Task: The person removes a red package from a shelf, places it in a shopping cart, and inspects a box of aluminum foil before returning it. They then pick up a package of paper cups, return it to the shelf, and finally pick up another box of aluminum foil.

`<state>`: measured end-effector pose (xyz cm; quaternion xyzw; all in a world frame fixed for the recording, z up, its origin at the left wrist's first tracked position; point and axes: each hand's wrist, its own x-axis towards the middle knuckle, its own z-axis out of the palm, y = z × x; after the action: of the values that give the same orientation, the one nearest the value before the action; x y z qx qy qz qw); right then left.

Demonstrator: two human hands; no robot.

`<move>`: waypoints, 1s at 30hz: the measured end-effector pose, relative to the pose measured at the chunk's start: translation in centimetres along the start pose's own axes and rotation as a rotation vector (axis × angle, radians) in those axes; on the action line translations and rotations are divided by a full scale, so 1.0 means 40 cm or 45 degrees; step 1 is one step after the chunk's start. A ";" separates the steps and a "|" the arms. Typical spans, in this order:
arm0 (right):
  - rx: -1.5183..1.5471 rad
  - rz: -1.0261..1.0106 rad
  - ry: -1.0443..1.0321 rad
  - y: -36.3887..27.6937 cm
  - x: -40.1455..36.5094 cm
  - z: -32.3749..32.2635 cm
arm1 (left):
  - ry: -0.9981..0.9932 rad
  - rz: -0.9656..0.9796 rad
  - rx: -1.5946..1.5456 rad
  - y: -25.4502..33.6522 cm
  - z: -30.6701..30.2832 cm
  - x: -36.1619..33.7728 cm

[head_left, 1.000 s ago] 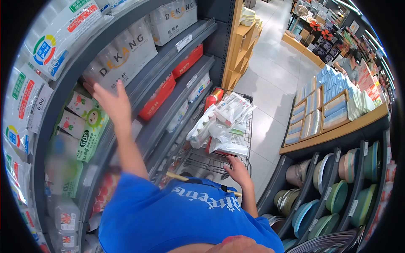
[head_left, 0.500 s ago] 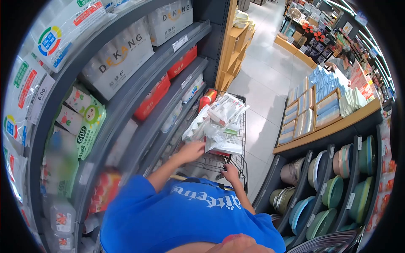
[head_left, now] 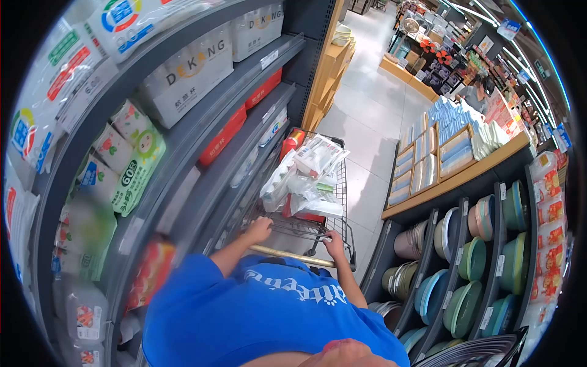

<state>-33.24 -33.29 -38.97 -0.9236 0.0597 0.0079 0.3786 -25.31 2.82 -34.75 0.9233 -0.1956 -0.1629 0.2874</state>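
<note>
A wire shopping cart (head_left: 347,202) stands right in front of me, its yellowish push bar (head_left: 293,256) close to my body. My left hand (head_left: 259,230) is closed at the left end of the cart's near wire frame. At the right end of that frame, the fingers of my right hand (head_left: 334,244) are curled around the wire. In the basket lie white plastic-wrapped packs (head_left: 319,156) and a crumpled clear plastic bag (head_left: 306,188). A red cylindrical container (head_left: 292,142) sits at the basket's far left corner.
Shelves on my left hold packs of DEKANG cups (head_left: 189,76), red packs (head_left: 226,134) and green-labelled packs (head_left: 143,159). To the right, dark racks hold plastic basins (head_left: 463,309) below a wooden-edged display of folded blue cloths (head_left: 455,116). A tiled aisle (head_left: 367,85) runs ahead.
My left hand has left the plastic bags and come down to the cart's near frame. My right hand has shifted slightly, and the push bar is now more visible.
</note>
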 end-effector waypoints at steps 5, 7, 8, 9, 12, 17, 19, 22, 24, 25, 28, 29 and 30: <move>-0.192 0.094 0.093 -0.041 -0.063 0.041 | 0.081 0.009 -0.020 -0.009 -0.026 -0.086; -0.181 0.148 -0.004 -0.068 -0.084 0.040 | 0.040 -0.015 -0.098 -0.016 -0.031 -0.131; -0.193 0.168 -0.010 -0.083 -0.096 0.041 | 0.024 -0.008 -0.174 -0.028 -0.031 -0.149; -0.205 0.187 -0.010 -0.098 -0.109 0.042 | 0.010 0.004 -0.248 -0.040 -0.031 -0.165; -0.371 0.166 0.137 -0.142 -0.159 0.044 | -0.017 -0.032 -0.214 -0.055 -0.037 -0.222; -0.393 0.230 0.384 -0.207 -0.264 0.060 | -0.192 -0.011 -0.029 -0.018 -0.106 -0.330; -0.466 0.278 0.452 -0.261 -0.315 0.068 | -0.199 0.038 0.123 -0.002 -0.123 -0.369; -0.637 0.333 0.278 -0.313 -0.408 0.111 | 0.024 0.226 0.216 -0.021 -0.114 -0.454; -0.731 0.227 0.274 -0.339 -0.477 0.151 | 0.178 0.362 0.247 -0.031 -0.120 -0.516; -0.696 0.175 0.389 -0.357 -0.505 0.173 | 0.273 0.438 0.269 -0.038 -0.125 -0.543; -0.607 0.064 0.611 -0.412 -0.547 0.218 | 0.331 0.502 0.288 -0.058 -0.141 -0.583; -0.600 0.066 0.594 -0.426 -0.558 0.219 | 0.311 0.498 0.282 -0.059 -0.143 -0.595; -0.596 0.066 0.580 -0.434 -0.570 0.216 | 0.286 0.461 0.304 -0.065 -0.135 -0.606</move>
<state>-53.58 -12.61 -31.66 -0.9618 0.1629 -0.1759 0.1325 -43.50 18.32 -27.51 0.9130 -0.3427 0.0193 0.2206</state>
